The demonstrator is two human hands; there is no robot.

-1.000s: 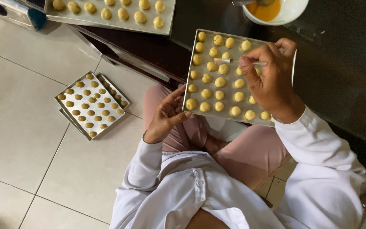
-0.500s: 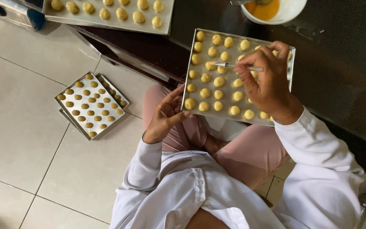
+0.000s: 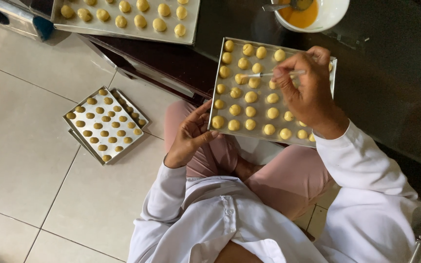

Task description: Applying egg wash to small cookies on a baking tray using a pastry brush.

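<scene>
Dark table [image 3: 381, 92] bears my tray [image 3: 230, 127]: left hand [image 3: 191, 134] steadies it, fingers apart; right hand [image 3: 308, 87] pinches a brush [image 3: 261, 74].

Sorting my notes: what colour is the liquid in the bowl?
Orange-yellow, in the white bowl; head view.

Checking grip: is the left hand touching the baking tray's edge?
Touching. In the head view, the left hand fingertips rest against the baking tray at its near left corner.

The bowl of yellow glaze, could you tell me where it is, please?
In the head view the bowl sits at top right on the dark table, just beyond the tray under the right hand.
</scene>
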